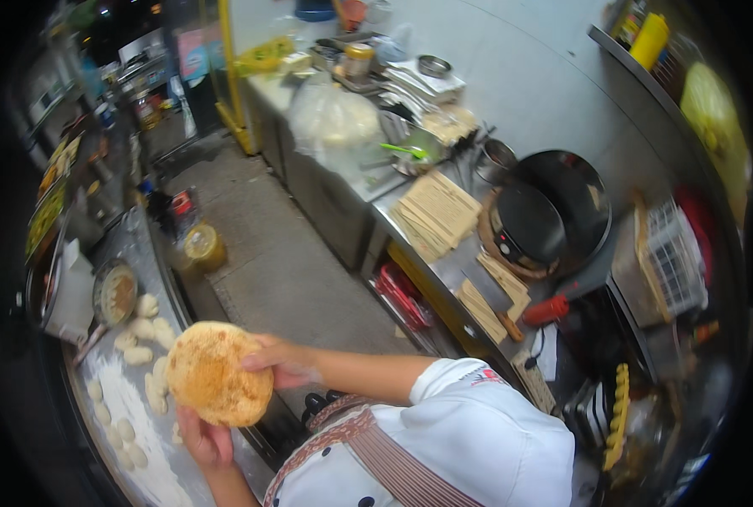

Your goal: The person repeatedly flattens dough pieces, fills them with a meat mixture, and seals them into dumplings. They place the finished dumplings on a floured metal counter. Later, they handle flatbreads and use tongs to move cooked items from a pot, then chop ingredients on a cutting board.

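Observation:
A round, browned flatbread (215,374) is held up between my two hands above the steel worktop's edge. My right hand (281,361) grips its right side, with the thumb on the top face and the fingers mostly hidden behind. At the lower edge, my left hand (205,437) supports the bread, part of its fingers out of sight underneath. Beyond the bread, several elongated dough pieces (139,329) lie on the worktop (193,478). Small rounded dough balls (123,431) sit beside a streak of white flour (139,412).
A round dish (115,293) and white container (72,298) stand at the worktop's far end. A lidded jar (204,246) stands near the floor aisle. Across it, a counter holds paper sleeves (440,206), a knife (494,295), a black round appliance (528,225) and a bulging plastic bag (335,117).

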A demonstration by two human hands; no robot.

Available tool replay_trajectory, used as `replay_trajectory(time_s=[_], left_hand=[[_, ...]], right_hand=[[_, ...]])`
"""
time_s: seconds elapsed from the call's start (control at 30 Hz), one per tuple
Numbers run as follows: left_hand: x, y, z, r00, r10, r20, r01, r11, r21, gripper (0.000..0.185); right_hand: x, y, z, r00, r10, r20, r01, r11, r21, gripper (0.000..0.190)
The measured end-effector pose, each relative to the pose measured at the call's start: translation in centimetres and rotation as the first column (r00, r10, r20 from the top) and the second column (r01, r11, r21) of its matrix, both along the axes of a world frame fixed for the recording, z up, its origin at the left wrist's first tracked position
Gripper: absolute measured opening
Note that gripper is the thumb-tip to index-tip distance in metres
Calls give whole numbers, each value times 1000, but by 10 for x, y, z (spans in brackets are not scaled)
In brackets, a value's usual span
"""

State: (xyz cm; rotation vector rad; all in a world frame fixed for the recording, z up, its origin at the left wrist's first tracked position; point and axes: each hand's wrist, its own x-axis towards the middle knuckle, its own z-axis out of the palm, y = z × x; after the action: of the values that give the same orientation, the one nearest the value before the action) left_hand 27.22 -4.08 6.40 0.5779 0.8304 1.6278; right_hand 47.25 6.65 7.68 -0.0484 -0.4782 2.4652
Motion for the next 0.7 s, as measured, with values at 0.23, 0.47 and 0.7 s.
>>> replay_trajectory(time_s=[0.23, 0.47, 0.7], left_hand=[[87, 97, -38, 820, -554, 141, 565, 823, -54, 44], [249, 239, -97, 362, -726, -584, 665, 640, -384, 27], [519, 358, -123, 0, -258, -966, 877, 465, -124, 17]], right_hand=[[114, -36, -18, 748, -543, 381, 625, 770, -129, 51], [261, -101, -93, 355, -804, 476, 935, 303, -185, 52], [369, -103, -123, 98, -829, 550, 964, -57, -259, 57]])
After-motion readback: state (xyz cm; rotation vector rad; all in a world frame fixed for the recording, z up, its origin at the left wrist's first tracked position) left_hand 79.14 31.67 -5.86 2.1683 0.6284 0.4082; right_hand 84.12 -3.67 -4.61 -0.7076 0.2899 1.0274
